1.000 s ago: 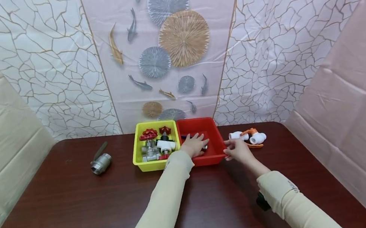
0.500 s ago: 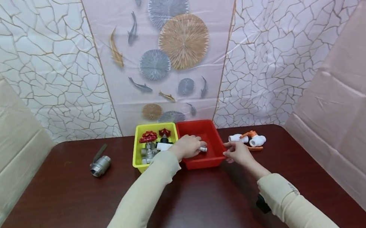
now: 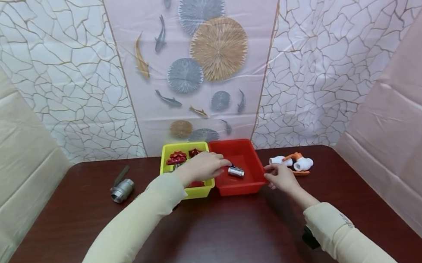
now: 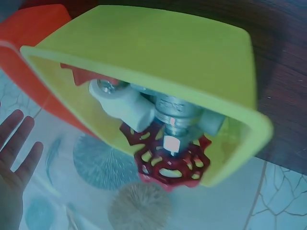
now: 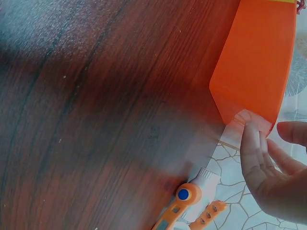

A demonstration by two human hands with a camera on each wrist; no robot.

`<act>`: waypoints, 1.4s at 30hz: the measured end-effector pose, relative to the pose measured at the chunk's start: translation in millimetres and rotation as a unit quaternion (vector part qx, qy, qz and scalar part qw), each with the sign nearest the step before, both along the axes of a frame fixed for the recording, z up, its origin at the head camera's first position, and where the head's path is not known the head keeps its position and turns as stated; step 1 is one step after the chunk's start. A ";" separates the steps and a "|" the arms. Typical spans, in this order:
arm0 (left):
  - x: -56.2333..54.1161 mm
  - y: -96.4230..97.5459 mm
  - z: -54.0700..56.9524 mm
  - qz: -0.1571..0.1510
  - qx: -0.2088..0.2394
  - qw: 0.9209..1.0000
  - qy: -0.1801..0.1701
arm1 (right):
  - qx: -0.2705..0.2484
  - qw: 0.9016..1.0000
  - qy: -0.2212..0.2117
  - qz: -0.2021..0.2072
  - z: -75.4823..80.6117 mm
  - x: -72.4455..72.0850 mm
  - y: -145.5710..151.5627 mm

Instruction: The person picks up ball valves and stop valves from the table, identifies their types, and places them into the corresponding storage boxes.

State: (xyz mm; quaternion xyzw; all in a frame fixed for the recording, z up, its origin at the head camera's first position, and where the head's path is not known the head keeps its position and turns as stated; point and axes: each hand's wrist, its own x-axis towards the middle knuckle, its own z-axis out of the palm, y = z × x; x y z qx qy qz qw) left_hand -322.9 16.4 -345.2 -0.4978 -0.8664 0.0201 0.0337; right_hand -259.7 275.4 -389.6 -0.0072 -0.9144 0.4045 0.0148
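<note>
My left hand [image 3: 215,165] hovers over the seam between the yellow bin [image 3: 198,192] and the red bin [image 3: 241,187], fingers straight and holding nothing. The left wrist view shows that hand [image 4: 17,153] spread at the left edge. A small silver fitting [image 3: 236,171] lies alone in the red bin, just right of my left fingertips. The yellow bin [image 4: 201,52] holds a metal valve with a red handwheel [image 4: 170,160] and a white plastic valve [image 4: 122,103]. My right hand [image 3: 276,174] rests its fingers [image 5: 256,158] against the red bin's right corner [image 5: 254,62].
A silver ball valve [image 3: 121,189] with a dark lever lies on the dark wooden table [image 3: 216,243] at the left. White and orange plastic valves [image 3: 292,162] lie right of the red bin, also in the right wrist view [image 5: 192,201]. Patterned sheets wall the table's far edge and sides.
My left hand has drawn back from inside the red bin toward the yellow bin, leaving the silver fitting lying in the red bin. My right hand stays at the red bin's right side.
</note>
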 end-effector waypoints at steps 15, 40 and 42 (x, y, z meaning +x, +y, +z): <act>28.5 -91.9 12.9 -0.008 0.123 0.991 0.050 | 0.074 0.993 0.094 -0.019 6.7 2.0 -1.1; 98.3 -244.5 1.6 0.155 0.262 0.942 0.144 | 0.053 0.971 0.229 0.038 24.0 14.7 -69.5; 104.6 -254.4 -0.3 0.175 0.271 0.935 0.145 | 0.047 0.969 0.236 0.058 24.2 16.7 -78.0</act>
